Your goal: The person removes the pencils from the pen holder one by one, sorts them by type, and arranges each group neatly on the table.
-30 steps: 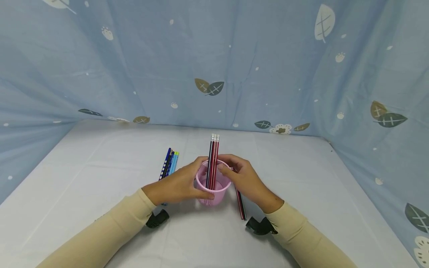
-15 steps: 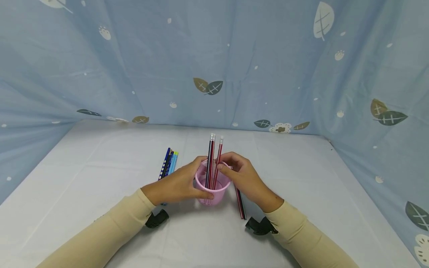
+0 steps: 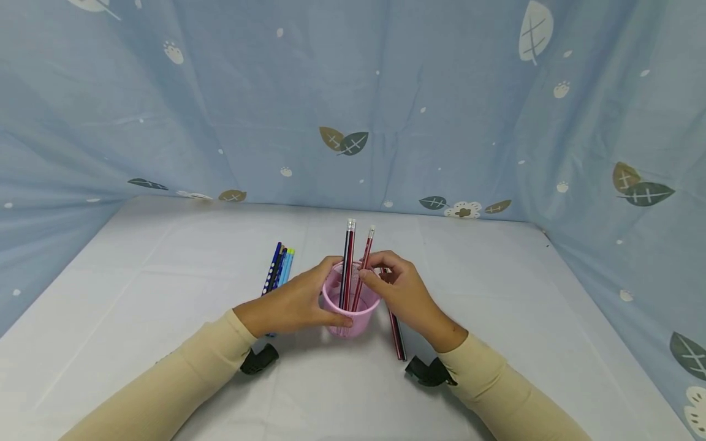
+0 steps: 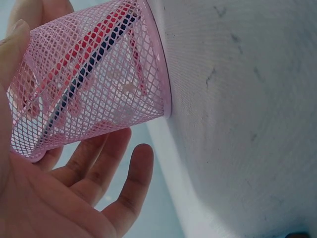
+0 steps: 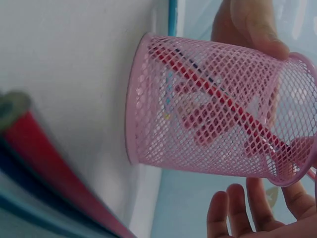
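A pink mesh pencil cup (image 3: 360, 324) stands on the white tabletop. My left hand (image 3: 300, 301) grips it from the left, its thumb on the near side; in the left wrist view some fingers extend beside the mesh. Inside, a few striped pencils (image 3: 349, 251) with silvery top ends lean together. Apart from them, a red pencil (image 3: 368, 245) tilts to the right in the cup. At the right side of the rim, my right hand (image 3: 405, 294) pinches that red pencil between thumb and finger. The mesh wall (image 5: 198, 109) shows pencils slanting across the inside.
Red and dark pencils (image 3: 398, 340) lie on the table below the right hand. Blue, dark and light-blue pencils (image 3: 277, 269) lie left of the cup, partly hidden by the left hand. A blue leaf-patterned curtain (image 3: 353, 92) hangs behind the table.
The red pencil, first bunched with the others, has been drawn right by the right hand and now tilts apart from them. The left hand and cup stay put.
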Motion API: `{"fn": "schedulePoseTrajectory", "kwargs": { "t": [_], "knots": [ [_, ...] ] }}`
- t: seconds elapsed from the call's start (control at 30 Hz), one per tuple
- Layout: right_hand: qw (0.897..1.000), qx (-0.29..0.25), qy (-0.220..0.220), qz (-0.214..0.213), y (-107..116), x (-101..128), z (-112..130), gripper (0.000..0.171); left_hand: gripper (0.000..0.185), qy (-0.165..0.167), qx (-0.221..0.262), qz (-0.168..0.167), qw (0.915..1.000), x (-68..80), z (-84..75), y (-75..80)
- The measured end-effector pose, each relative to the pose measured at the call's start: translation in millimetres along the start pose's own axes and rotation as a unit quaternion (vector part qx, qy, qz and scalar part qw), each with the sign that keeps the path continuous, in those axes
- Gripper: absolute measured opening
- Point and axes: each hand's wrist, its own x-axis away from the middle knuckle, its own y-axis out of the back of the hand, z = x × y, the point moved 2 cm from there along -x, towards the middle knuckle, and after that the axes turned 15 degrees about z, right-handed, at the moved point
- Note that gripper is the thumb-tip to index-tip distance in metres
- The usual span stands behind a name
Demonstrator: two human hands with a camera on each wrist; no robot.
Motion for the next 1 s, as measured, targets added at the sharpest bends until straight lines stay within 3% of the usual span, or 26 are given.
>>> {"fn": "schedulePoseTrajectory", "kwargs": {
  "t": [0.33, 1.0],
  "knots": [
    [0.998, 0.058, 0.019, -0.005, -2.9, 0.7, -1.5, 0.006, 0.098, 0.008, -0.004, -0.001, 1.0000, 0.2, 0.9, -0.8],
    [0.998, 0.056, 0.022, -0.012, -3.9, 1.8, -0.5, 0.008, 0.096, -0.002, -0.001, -0.004, 1.0000, 0.0, -0.5, -0.9]
  ]
}}
